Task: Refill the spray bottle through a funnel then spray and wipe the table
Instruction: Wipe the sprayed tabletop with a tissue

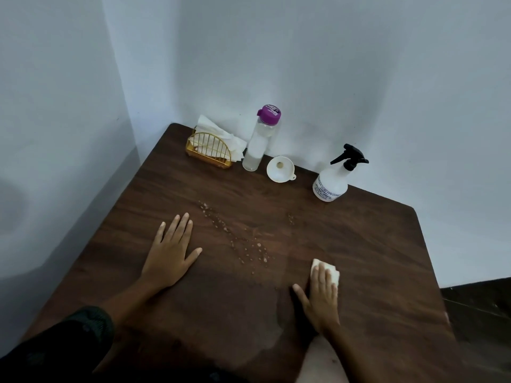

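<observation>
The white spray bottle (pixel 330 186) stands up at 1 o'clock on the brown worktop (pixel 373 244). The white funnel (pixel 279 169) lies at 12 o'clock.

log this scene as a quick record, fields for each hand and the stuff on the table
left hand: flat on the table, fingers straight, holding nothing
right hand: pressing a white tissue onto the table
droplets: scattered between the hands, not yet wiped
spray bottle: upright, back right, trigger head on
funnel: on the table, between water bottle and spray bottle
water bottle: upright, purple cap on
tissue holder: gold wire, back left, tissues inside
</observation>
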`<act>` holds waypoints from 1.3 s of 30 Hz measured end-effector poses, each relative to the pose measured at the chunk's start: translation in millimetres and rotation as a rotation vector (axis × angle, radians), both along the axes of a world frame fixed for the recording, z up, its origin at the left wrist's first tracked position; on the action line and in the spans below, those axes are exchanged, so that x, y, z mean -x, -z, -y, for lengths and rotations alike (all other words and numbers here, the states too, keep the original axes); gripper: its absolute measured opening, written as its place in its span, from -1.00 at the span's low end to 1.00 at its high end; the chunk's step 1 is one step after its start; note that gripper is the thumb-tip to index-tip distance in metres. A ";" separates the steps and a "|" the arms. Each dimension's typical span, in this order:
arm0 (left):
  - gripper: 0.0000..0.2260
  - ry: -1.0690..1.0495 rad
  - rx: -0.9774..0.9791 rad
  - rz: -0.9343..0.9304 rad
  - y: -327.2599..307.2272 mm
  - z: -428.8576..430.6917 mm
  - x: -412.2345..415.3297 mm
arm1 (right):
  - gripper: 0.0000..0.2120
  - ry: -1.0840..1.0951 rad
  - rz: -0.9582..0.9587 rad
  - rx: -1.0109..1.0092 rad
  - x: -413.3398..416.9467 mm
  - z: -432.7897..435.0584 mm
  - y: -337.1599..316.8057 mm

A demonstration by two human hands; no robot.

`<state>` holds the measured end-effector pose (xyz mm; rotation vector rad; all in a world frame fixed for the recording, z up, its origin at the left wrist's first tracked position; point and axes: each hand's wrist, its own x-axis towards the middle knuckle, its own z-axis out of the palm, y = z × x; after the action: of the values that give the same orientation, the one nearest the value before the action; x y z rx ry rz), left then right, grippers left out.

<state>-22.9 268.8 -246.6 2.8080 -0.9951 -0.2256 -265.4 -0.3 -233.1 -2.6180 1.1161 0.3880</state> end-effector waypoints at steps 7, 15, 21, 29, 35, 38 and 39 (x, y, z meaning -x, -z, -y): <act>-0.16 -0.004 -0.007 0.030 3.8 -0.1 -0.7 | -0.17 0.165 0.003 -0.057 -84.2 23.1 -5.4; -0.19 -0.004 -0.018 0.039 4.5 -0.2 -0.9 | -0.16 -0.235 0.026 -0.111 -80.1 -15.0 -0.1; -0.24 -0.010 -0.029 0.023 -0.6 0.0 -0.5 | -0.23 -0.171 -0.040 -0.104 -41.1 25.9 0.8; -0.35 -0.020 -0.053 0.027 -4.2 -0.4 0.5 | -0.16 0.102 0.000 -0.086 -143.8 38.2 -0.2; -0.34 -0.002 -0.039 0.041 -5.2 -0.9 0.5 | -0.16 -0.216 0.009 -0.092 -142.8 10.7 1.4; -0.33 -0.007 -0.035 0.057 -4.2 -1.7 0.7 | -0.16 -0.345 0.016 -0.099 -96.2 -1.6 4.2; -0.33 -0.006 -0.031 0.052 -3.8 -2.0 0.5 | -0.17 -0.356 0.006 -0.094 -77.2 -2.5 7.2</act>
<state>-23.4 270.7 -242.8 2.8584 -1.0016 -0.1701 -188.3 2.2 -240.3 -2.7273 0.6088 0.4901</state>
